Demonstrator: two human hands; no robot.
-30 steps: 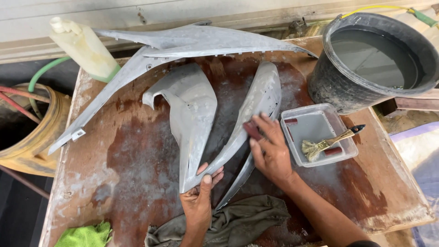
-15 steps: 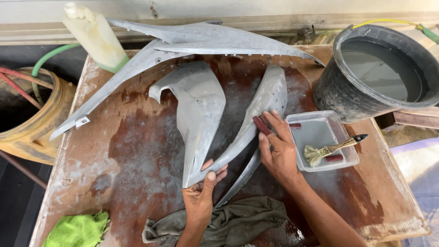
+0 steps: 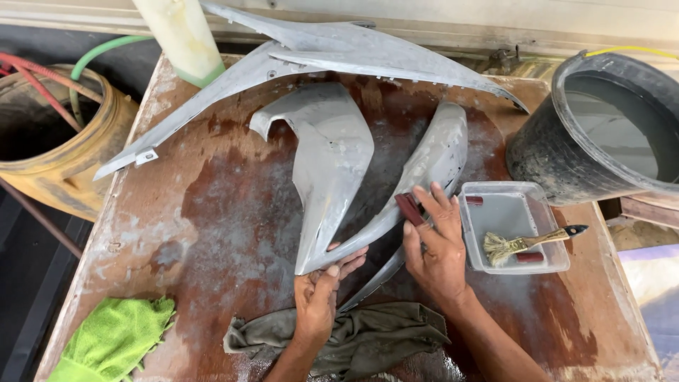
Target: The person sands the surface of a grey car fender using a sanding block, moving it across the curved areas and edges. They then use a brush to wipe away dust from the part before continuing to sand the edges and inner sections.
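**Sanding the curved grey panel on the wet board**

Pressing a small dark-red sanding pad (image 3: 409,209) against the long curved grey panel (image 3: 431,170), your right hand (image 3: 440,247) lies flat over it, fingers stretched and bearing down, with the pad gripped under the fingertips. Your left hand (image 3: 318,293) sits at about 8 o'clock from the right one, thumb and fingers pinching the pointed lower tip of the broad grey panel (image 3: 331,159) where it meets the curved one, steadying both.

The curved panel runs from 1 o'clock down to 7 o'clock across the middle of the wooden board (image 3: 212,233), and it looks dull and evenly scuffed along most of its visible length. I judge the upper half largely worked over; the narrow lower tail near your hands seems to be what is left, though how smooth it is cannot be told.

At 3 o'clock from your right hand a clear plastic tray (image 3: 495,265) holds water and a paintbrush (image 3: 527,244). Beyond it, at 2 o'clock, stands a black bucket (image 3: 537,155). A long pointed grey panel (image 3: 318,53) lies across 12 o'clock. An olive rag (image 3: 375,339) lies under your wrists, and a green cloth (image 3: 113,336) at 8 o'clock.
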